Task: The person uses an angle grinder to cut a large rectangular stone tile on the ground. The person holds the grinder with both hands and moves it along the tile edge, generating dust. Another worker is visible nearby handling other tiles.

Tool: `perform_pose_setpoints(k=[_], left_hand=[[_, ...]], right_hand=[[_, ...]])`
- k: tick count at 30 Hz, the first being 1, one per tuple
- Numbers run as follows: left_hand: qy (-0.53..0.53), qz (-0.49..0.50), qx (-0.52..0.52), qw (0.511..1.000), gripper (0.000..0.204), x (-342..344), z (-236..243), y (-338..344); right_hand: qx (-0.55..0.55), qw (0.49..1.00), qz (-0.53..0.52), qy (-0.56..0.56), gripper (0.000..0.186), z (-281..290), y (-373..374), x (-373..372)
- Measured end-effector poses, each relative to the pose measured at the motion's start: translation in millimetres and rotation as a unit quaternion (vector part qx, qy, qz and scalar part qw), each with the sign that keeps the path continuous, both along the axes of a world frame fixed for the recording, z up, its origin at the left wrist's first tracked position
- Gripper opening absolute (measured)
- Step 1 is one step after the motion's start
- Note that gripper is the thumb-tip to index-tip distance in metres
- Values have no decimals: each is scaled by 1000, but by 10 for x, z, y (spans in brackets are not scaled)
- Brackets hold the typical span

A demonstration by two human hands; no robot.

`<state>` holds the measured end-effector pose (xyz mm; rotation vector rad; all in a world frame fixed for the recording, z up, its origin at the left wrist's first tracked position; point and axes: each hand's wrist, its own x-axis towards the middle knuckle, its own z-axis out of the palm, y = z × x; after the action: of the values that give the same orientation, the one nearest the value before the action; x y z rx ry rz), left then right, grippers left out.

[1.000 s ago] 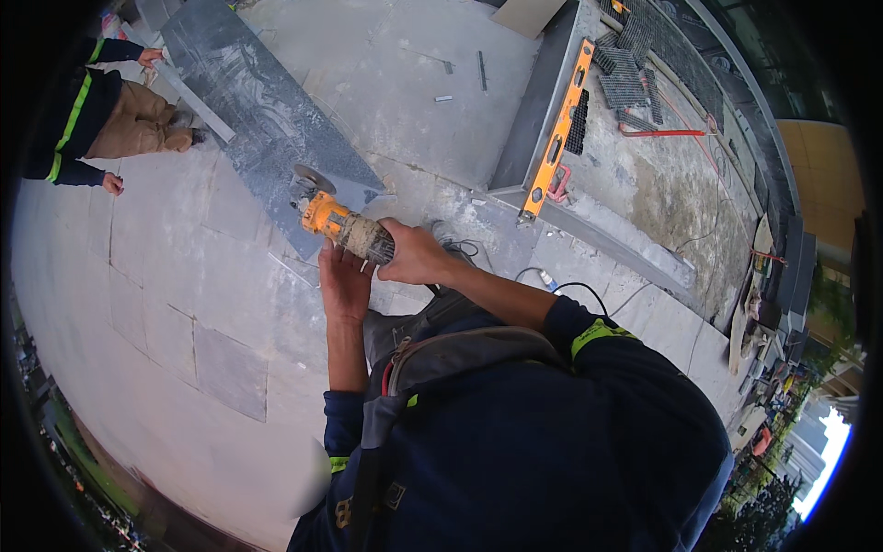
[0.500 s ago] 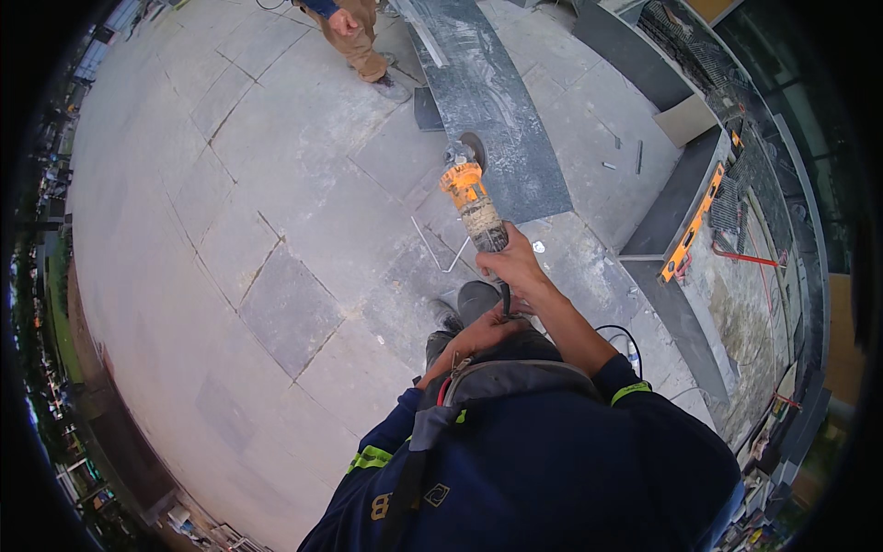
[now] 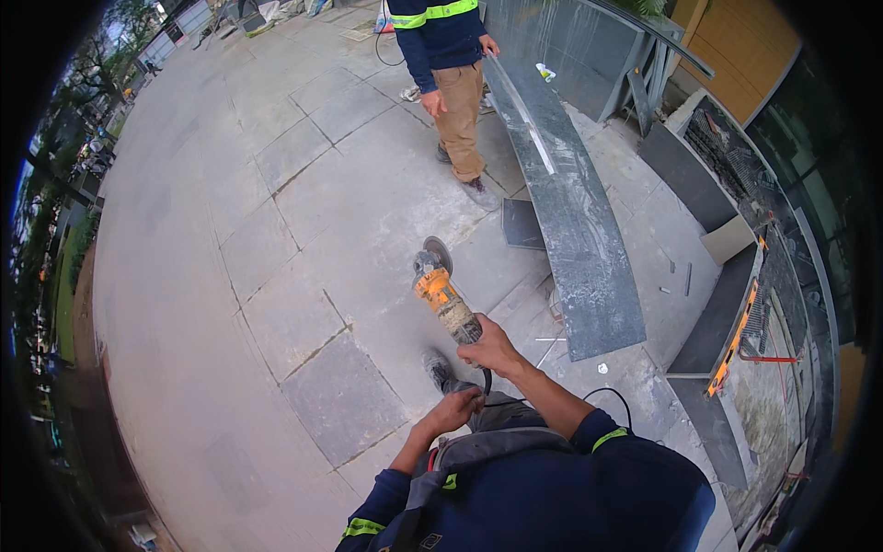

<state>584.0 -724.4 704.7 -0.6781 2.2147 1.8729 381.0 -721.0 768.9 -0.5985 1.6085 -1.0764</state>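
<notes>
An orange and grey angle grinder [image 3: 449, 304], crusted with pale dust, points away from me over the paving. My right hand [image 3: 493, 350] is wrapped round its rear body. The dark round disc [image 3: 439, 250] sits at the grinder's far end, apart from the slab. Close to my waist, my left hand [image 3: 455, 410] is closed at the black power cord [image 3: 487, 379] leaving the tool's back end; its fingertips are partly hidden. To the right of the grinder lies a long dark grey stone slab [image 3: 598, 276], raised off the ground and streaked with dust.
A co-worker [image 3: 457, 110] in tan trousers stands left of the slab's far end, one hand at a pale metal strip [image 3: 533, 138] lying on it. A dark offcut [image 3: 521, 224] leans beneath. An orange spirit level [image 3: 736, 340] rests by grey panels on the right.
The grinder and my hands have swung left, away from the slab's near end. My view has tilted up, bringing more of the co-worker and the slab into sight.
</notes>
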Motion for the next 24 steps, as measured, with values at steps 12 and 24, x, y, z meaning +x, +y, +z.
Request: perform_pose_setpoints(k=[12, 24], left_hand=[[48, 28, -77, 995, 23, 1185, 568, -4130], [76, -79, -149, 983, 19, 1849, 728, -9206]], right_hand=[[-41, 997, 56, -37, 61, 447, -4112, 1045], [-55, 989, -52, -124, 51, 228, -8491, 1715]])
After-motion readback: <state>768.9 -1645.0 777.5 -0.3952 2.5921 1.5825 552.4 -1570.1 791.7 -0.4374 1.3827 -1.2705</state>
